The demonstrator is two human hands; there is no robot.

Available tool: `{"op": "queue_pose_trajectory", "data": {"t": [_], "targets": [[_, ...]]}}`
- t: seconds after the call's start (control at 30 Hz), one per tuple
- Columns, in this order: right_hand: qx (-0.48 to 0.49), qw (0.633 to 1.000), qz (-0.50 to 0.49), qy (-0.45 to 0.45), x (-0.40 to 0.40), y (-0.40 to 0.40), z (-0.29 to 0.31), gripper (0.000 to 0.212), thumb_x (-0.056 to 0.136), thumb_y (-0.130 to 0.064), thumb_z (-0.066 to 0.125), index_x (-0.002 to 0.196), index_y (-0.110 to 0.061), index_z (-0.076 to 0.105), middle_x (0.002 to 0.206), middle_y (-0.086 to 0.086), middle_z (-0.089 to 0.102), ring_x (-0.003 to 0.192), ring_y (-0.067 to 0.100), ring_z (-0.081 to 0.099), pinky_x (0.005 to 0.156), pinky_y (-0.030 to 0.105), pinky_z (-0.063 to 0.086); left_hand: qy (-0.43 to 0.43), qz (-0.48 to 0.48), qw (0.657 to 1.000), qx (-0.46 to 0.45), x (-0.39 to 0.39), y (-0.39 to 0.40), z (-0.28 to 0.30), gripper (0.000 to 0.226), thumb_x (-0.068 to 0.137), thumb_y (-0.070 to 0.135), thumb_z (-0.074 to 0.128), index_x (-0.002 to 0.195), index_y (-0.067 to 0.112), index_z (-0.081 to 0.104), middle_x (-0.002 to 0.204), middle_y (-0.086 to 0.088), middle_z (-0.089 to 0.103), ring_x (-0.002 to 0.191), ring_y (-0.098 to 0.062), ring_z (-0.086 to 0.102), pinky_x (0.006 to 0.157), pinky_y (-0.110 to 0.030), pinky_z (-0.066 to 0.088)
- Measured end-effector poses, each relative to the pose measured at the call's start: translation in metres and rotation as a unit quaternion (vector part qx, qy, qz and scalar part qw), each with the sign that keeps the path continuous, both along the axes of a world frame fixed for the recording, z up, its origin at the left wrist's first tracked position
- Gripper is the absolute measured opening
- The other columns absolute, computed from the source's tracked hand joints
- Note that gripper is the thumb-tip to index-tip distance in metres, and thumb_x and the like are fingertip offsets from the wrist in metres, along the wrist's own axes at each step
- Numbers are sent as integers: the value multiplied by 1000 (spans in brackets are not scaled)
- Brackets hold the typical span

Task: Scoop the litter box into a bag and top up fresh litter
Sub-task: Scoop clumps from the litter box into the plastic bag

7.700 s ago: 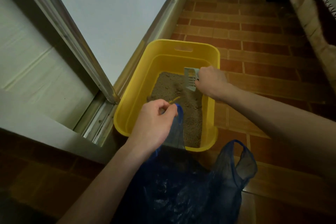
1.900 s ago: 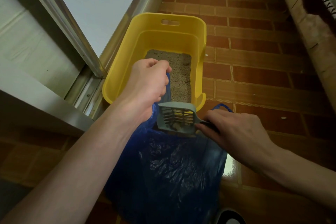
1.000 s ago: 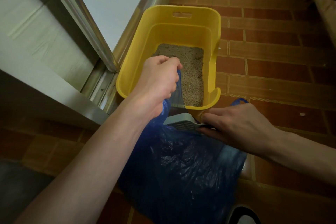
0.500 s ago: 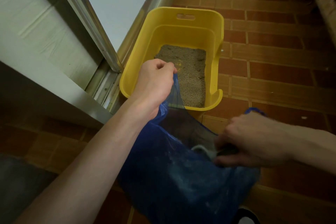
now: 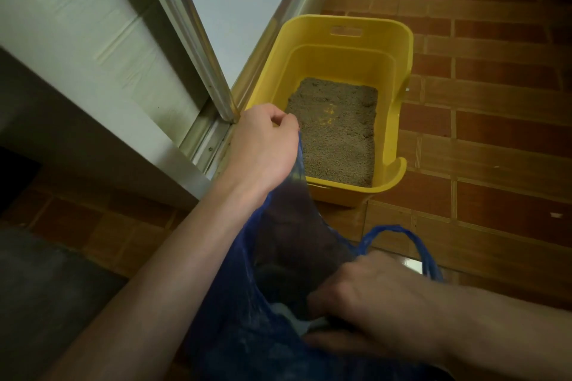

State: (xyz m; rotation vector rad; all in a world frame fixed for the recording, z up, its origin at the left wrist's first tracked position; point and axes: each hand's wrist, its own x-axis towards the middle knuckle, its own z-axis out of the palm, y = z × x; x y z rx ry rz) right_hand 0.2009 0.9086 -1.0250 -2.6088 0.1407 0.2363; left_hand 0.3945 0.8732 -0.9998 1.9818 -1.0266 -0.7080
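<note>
On the brick floor [image 5: 495,120], against the metal door frame [image 5: 192,40], sits the yellow box [image 5: 399,108] with grey litter [image 5: 337,133] spread over its bottom. Near of it the blue bag [image 5: 247,334] stands open. The left hand [image 5: 263,145] pinches the bag's far-left edge, lifting it just over the box's near-left corner. The right hand [image 5: 374,297] reaches down into the bag's mouth, fingers curled; a pale sliver of the scoop [image 5: 294,317] shows beside it, but the grip itself is blurred and I cannot tell how it holds. One bag handle [image 5: 411,241] loops up right of that hand.
</note>
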Motion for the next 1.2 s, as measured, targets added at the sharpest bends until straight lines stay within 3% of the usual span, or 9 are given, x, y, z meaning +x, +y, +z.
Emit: {"op": "queue_pose_trajectory", "data": {"t": [0.07, 0.13, 0.3, 0.43, 0.57, 0.7, 0.83, 1.0, 1.2], "targets": [[-102, 994, -16, -31, -8, -9, -4, 33, 103, -55, 39, 87, -31, 54, 78, -8, 62, 63, 17, 64, 48, 35, 48, -16, -2, 1000, 2, 1, 2, -2, 22, 102, 25, 53, 89, 16, 69, 47, 9, 45, 33, -4, 34, 40, -21, 29], [-144, 987, -51, -44, -15, -23, 0, 34, 103, -56, 35, 87, -32, 53, 76, -10, 59, 58, 16, 62, 43, 34, 45, -13, -1, 1000, 7, 3, 3, -5, 23, 102, 27, 52, 89, 17, 69, 41, 9, 44, 34, -5, 34, 46, -26, 30], [-159, 979, -109, -64, -33, -74, 29, 30, 100, -57, 40, 91, -38, 61, 73, -20, 57, 56, -1, 53, 42, 15, 42, -10, 10, 1000, -3, 10, 7, -10, 23, 102, 26, 51, 91, 16, 69, 45, 9, 44, 35, -6, 34, 45, -28, 29], [-157, 967, -192, -55, -43, -116, 50, 42, 98, -70, 34, 90, -43, 64, 60, -24, 51, 53, -4, 56, 36, 15, 45, -25, 13, 1000, -13, 15, 10, -13, 23, 104, 26, 51, 92, 18, 68, 52, 6, 47, 37, -5, 37, 38, -18, 27], [-200, 933, -300, 8, -27, -151, 57, 37, 81, -77, 33, 87, -48, 55, 61, -21, 51, 51, -2, 55, 36, 11, 34, -28, 15, 999, -17, 19, 10, -18, 24, 104, 28, 51, 91, 16, 68, 48, 8, 40, 35, -6, 36, 38, -17, 26], [-226, 908, -341, 92, 4, -193, 31, 44, 93, -68, 42, 95, -32, 67, 65, -12, 59, 54, 3, 55, 40, 17, 34, -9, 14, 1000, -20, 23, 13, -21, 23, 105, 27, 51, 92, 15, 66, 53, 5, 39, 36, -6, 34, 41, -17, 25], [-221, 902, -351, 119, 53, -237, 0, 44, 100, -56, 51, 86, -19, 69, 63, -5, 61, 51, 9, 54, 38, 20, 33, 7, 21, 1000, -15, 25, 12, -21, 21, 104, 26, 52, 92, 17, 66, 55, 6, 41, 36, -3, 35, 38, -13, 25], [-232, 894, -372, 96, 109, -275, -33, 42, 99, -49, 59, 72, -16, 57, 68, 1, 61, 60, 19, 60, 55, 34, 55, 8, 15, 1000, -13, 23, 12, -25, 22, 104, 29, 53, 90, 18, 66, 57, 4, 45, 40, -2, 37, 39, -15, 27], [-267, 869, -408, 80, 125, -291, -69, 40, 100, -41, 57, 69, -17, 51, 67, 2, 57, 58, 18, 54, 51, 30, 43, 15, 10, 1000, -20, 24, 11, -31, 23, 104, 29, 53, 89, 17, 66, 54, 7, 44, 41, -3, 37, 40, -15, 28]]}}
